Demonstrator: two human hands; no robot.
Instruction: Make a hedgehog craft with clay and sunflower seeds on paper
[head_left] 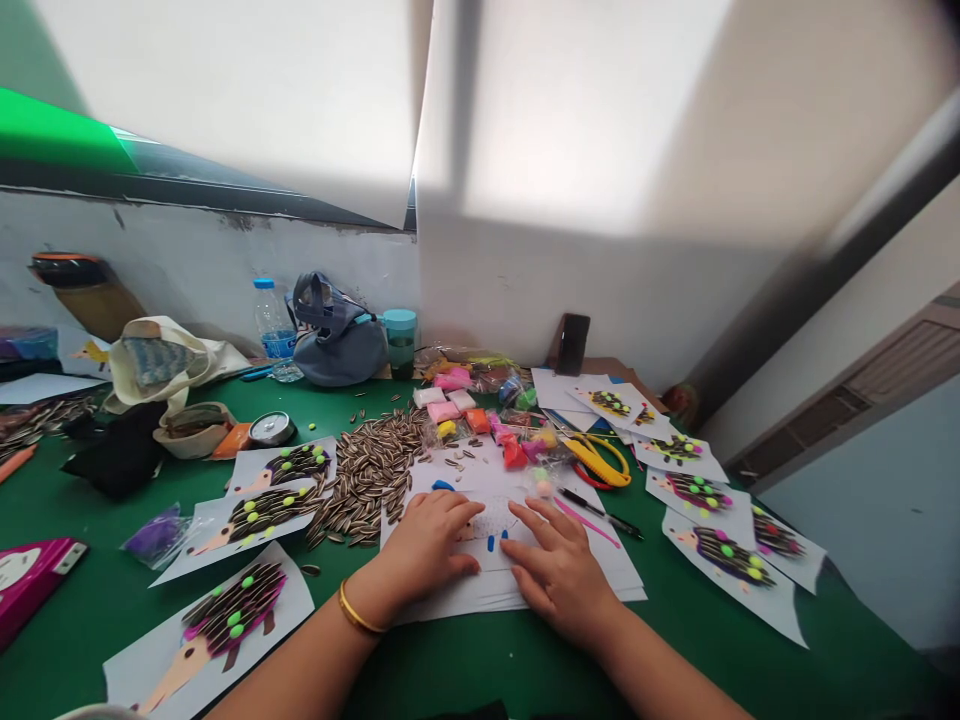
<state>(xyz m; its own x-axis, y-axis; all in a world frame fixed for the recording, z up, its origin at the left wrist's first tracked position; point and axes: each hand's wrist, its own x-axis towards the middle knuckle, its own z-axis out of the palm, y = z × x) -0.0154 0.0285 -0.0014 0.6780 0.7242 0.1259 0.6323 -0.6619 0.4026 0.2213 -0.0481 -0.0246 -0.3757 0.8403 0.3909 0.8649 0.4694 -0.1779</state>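
My left hand (426, 548), with a gold bangle at the wrist, lies on the stacked white paper (450, 602), fingers stretched out over the left part of a drawing (491, 520). Opposite it, my right hand (561, 568) rests with its fingers spread. One fingertip there is at or just beside a small blue clay piece (505, 535); contact is hard to tell. A second blue clay piece (490, 543) sits between the hands. Beyond my left fingers lies a larger blue clay lump (442, 486). The hands partly hide the drawing.
Left of the paper spreads a pile of sunflower seeds (367, 470). Clay packets (517, 450), yellow-handled scissors (600, 460) and a black pen (600, 512) lie beyond and right. Seed hedgehog pictures (225, 620) flank both sides. A phone (572, 343) leans on the wall.
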